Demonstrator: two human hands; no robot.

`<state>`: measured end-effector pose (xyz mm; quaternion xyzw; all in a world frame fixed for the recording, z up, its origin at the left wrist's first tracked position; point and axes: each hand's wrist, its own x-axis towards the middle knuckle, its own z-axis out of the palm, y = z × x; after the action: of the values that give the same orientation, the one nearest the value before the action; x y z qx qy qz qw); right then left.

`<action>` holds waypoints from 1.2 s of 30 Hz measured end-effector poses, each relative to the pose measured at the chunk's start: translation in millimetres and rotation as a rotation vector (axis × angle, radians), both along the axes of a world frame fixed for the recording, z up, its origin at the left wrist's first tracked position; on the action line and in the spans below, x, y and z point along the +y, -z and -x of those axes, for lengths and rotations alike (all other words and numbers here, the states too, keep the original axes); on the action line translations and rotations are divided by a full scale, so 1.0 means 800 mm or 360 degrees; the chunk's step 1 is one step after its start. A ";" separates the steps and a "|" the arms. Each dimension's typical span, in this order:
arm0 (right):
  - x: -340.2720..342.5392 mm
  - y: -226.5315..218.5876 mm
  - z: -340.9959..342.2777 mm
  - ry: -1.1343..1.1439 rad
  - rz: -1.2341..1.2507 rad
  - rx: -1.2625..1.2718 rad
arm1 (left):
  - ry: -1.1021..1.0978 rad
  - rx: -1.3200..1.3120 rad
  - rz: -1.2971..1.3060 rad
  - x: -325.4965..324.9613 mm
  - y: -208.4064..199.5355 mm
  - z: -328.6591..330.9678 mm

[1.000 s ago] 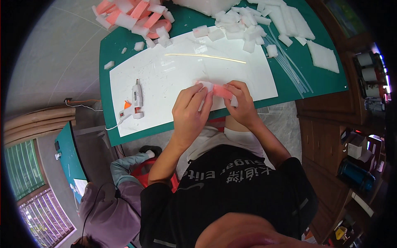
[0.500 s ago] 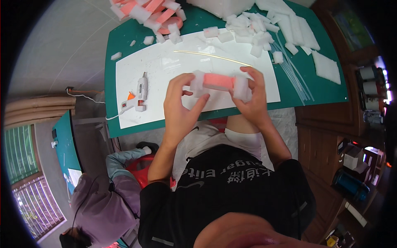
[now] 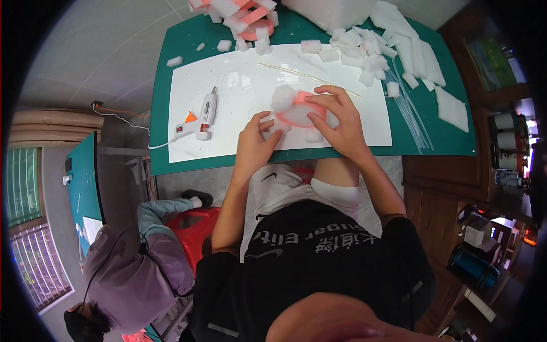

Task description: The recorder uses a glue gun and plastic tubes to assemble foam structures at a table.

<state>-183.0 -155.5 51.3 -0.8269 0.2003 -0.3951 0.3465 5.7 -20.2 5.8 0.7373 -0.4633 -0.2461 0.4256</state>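
Observation:
A pink foam ring point(image 3: 308, 98) with white foam blocks around its rim is tilted low over the white board, its pale round middle showing. My right hand point(image 3: 342, 117) grips the ring's right side, fingers on the upper edge and thumb nearer its middle. At the lower left of the ring my left hand point(image 3: 256, 139) has its fingers curved and apart from the thumb, close to a white foam block point(image 3: 280, 123); whether it touches the block is unclear. Another white block point(image 3: 283, 98) sits at the ring's upper left.
A white glue gun point(image 3: 206, 117) lies left on the white board point(image 3: 228, 68). Behind are loose foam blocks point(image 3: 359, 48), pink ring pieces point(image 3: 256, 29) and a thin pale strip point(image 3: 307, 76). Clear sticks point(image 3: 405, 111) lie right. A person point(image 3: 137, 268) sits at left.
The foam ring has turned from edge-on to showing its round face and sits lower. My left hand has loosened from its block; my right hand has shifted onto the ring's side.

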 end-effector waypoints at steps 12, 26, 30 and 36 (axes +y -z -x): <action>0.019 -0.025 -0.041 -0.0317 -0.0023 0.0268 | -0.0117 -0.0183 0.0089 0.048 -0.014 -0.027; 0.024 -0.034 -0.054 -0.0365 -0.0287 0.0517 | 0.0397 -0.0997 0.0064 0.093 -0.031 -0.236; 0.021 -0.034 -0.058 -0.0364 -0.0234 0.0526 | 0.0410 -0.1119 -0.0186 0.086 -0.031 -0.238; 0.021 -0.033 -0.058 -0.0389 -0.0256 0.0519 | 0.0457 -0.1558 -0.0083 0.084 -0.050 -0.227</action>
<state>-136.3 -138.8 77.7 -0.8677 0.1827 -0.1939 0.4196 187.3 47.2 45.4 0.7054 -0.6988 0.0607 0.1021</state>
